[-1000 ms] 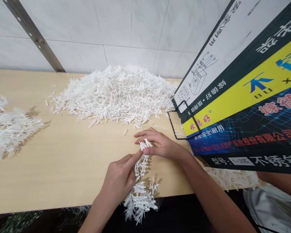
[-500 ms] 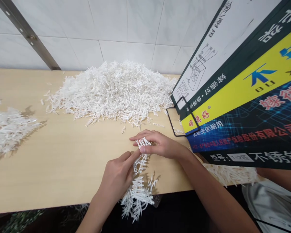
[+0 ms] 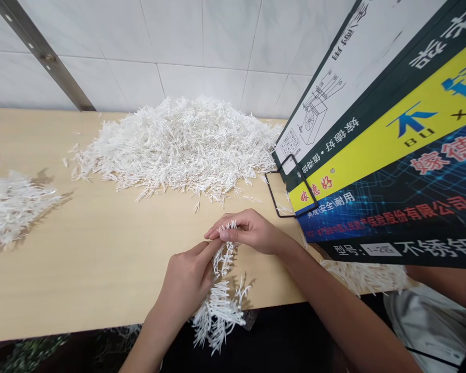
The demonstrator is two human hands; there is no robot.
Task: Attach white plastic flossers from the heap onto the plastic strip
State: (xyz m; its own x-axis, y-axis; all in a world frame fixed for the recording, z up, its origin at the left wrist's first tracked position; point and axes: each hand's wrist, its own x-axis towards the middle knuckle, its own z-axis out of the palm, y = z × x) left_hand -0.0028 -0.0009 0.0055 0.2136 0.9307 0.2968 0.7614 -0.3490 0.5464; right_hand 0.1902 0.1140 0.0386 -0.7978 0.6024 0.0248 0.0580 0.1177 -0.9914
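Observation:
Between my hands is a strand of white, plastic-looking branched sprigs (image 3: 224,257), hanging over the table's front edge in a thicker clump. My right hand (image 3: 252,231) is closed on its upper end, thumb pressed over the short white tips. Coming from the left, my left hand (image 3: 189,274) has its fingers closed at the strand, and its fingertips meet those of the right hand. What exactly sits between the left fingertips is hidden. Beyond both hands lies a large heap of small white forked pieces (image 3: 186,142) on the wooden table (image 3: 101,259).
More white sprigs (image 3: 15,210) lie at the far left. A large printed box (image 3: 353,171) stands on the right with a black wire frame (image 3: 274,194) at its corner. Behind it, another person's arm (image 3: 437,285) shows near more white pieces (image 3: 365,277). A tiled wall (image 3: 202,41) closes the back.
My right thumb and fingers have closed further over the strand's top, so fewer white tips show. Both hands have shifted very slightly left.

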